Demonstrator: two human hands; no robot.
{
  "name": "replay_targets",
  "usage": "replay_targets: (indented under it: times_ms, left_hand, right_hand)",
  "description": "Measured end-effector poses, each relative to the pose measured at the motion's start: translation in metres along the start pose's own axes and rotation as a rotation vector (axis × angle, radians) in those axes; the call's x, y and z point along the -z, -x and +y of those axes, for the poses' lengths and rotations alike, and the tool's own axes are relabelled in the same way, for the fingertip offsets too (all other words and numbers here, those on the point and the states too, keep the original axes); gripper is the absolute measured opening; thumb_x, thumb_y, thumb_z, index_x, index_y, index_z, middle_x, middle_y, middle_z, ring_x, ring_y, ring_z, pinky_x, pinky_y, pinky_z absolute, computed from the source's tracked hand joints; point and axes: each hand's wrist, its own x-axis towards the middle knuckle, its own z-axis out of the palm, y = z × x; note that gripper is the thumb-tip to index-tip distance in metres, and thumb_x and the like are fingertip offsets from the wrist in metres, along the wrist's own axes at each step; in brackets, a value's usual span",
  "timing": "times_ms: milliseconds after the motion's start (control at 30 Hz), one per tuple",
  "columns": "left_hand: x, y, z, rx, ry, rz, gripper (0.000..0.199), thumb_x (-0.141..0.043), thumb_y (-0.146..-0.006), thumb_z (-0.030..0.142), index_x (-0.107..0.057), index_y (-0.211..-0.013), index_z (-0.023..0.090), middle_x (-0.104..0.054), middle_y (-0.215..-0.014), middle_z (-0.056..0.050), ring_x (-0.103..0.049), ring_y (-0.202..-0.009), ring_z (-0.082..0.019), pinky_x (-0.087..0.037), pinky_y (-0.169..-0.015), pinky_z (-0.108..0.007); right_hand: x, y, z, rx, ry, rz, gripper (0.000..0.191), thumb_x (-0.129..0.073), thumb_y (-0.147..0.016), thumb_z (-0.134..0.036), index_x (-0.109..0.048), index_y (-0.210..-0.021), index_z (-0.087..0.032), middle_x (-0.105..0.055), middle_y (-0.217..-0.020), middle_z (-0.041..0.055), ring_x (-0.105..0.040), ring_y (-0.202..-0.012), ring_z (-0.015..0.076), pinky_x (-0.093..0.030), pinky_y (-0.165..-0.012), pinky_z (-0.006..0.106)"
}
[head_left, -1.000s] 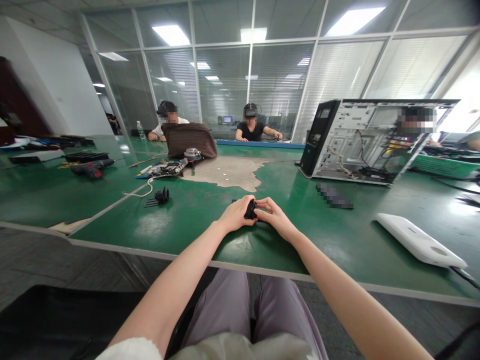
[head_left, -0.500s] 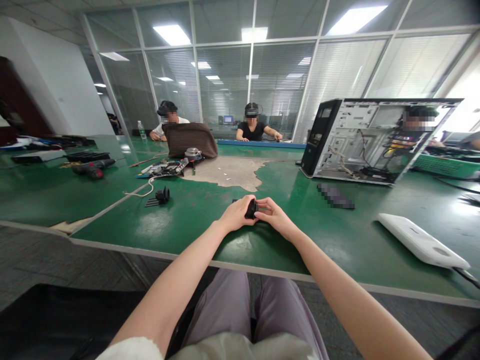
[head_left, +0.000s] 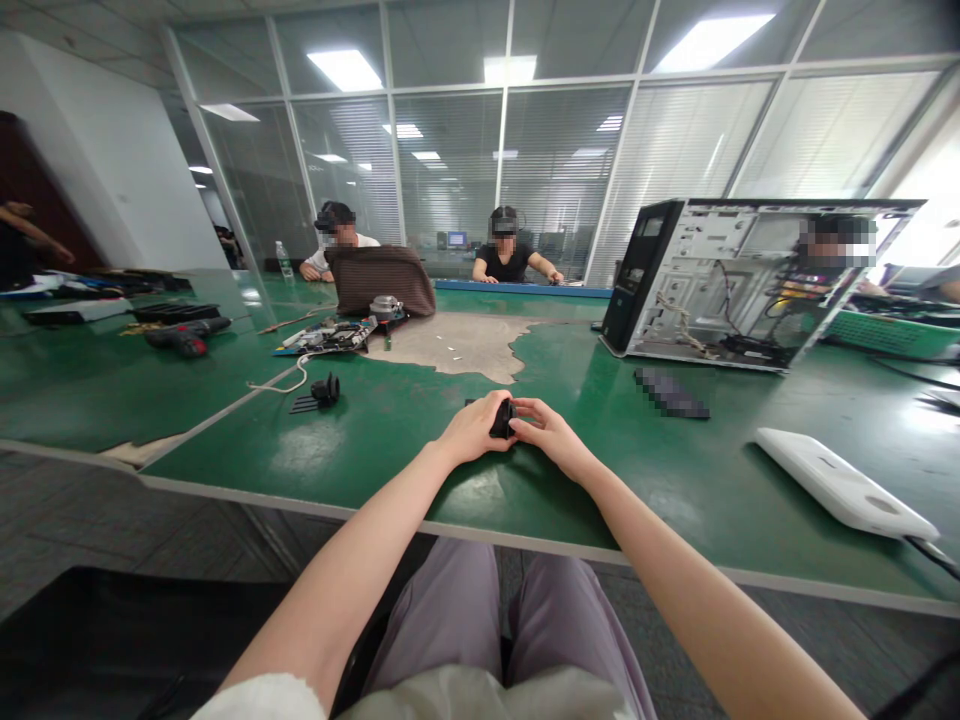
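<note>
Between my hands, just above the green table point(head_left: 360, 455), is a small black plastic part point(head_left: 501, 420) whose exact kind I cannot make out. My left hand point(head_left: 474, 428) is wrapped round it from the left, the fingers curled over its far side. From the right, my right hand point(head_left: 551, 436) grips its edge with thumb and fingertips. A dark bit of it sticks out past my left fingers. To the left on the table lies another black piece point(head_left: 325, 390) with a round, flared end and flat prongs.
An open computer case point(head_left: 637, 285) stands at the right, with a blurred dark flat object point(head_left: 671, 392) before it. A white power bank point(head_left: 840, 482) with a cable lies near the right edge. Circuit boards point(head_left: 330, 338), a brown cover point(head_left: 382, 278) and a power drill point(head_left: 187, 337) lie leftward. Co-workers sit opposite.
My hands stay in nearly the same place, with only a slight shift of the right fingers on the black part. A person's arm has come into view at the far left.
</note>
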Motion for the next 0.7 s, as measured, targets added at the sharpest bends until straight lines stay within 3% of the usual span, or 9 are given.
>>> replay_targets:
  times_ms: [167, 367, 567, 700]
  left_hand:
    - [0.0016, 0.0008, 0.0010, 0.000, -0.002, -0.011, 0.054, -0.062, -0.064, 0.028, -0.035, -0.110, 0.021, -0.051, -0.102, -0.005, -0.053, -0.088, -0.022, -0.043, -0.072, -0.032]
    - [0.0008, 0.0004, 0.0012, 0.005, 0.005, -0.010, 0.052, -0.061, -0.066, 0.030, -0.034, -0.109, 0.022, -0.050, -0.104, -0.005, -0.053, -0.090, -0.022, -0.042, -0.074, -0.032]
    - [-0.0002, 0.0001, 0.0000, 0.008, 0.008, -0.008, 0.054, -0.061, -0.065, 0.030, -0.033, -0.111, 0.022, -0.050, -0.104, -0.005, -0.052, -0.091, -0.022, -0.042, -0.075, -0.032]
    - [0.0006, 0.0005, -0.0004, 0.003, 0.003, -0.012, 0.055, -0.062, -0.064, 0.029, -0.034, -0.111, 0.022, -0.051, -0.104, -0.005, -0.053, -0.090, -0.022, -0.042, -0.073, -0.032]
  right_hand:
    - [-0.0005, 0.0008, -0.0030, 0.023, -0.018, -0.032, 0.032, -0.067, -0.062, -0.022, -0.049, -0.089, -0.022, -0.057, -0.098, 0.0017, -0.058, -0.088, 0.0155, -0.045, -0.079, 0.032]
    - [-0.0022, 0.0018, -0.0033, 0.021, -0.007, -0.006, 0.022, -0.061, -0.069, -0.027, -0.048, -0.086, -0.022, -0.060, -0.091, 0.0011, -0.058, -0.081, 0.0141, -0.047, -0.074, 0.032]
    - [0.0000, 0.0003, -0.0001, 0.004, 0.009, 0.003, 0.031, -0.062, -0.068, -0.026, -0.049, -0.096, -0.022, -0.058, -0.094, 0.0028, -0.059, -0.080, 0.0153, -0.046, -0.075, 0.035]
    - [0.0002, -0.0001, -0.0013, 0.025, -0.005, -0.006, 0.031, -0.066, -0.063, -0.024, -0.051, -0.090, -0.021, -0.056, -0.100, 0.0023, -0.058, -0.086, 0.0156, -0.044, -0.081, 0.035]
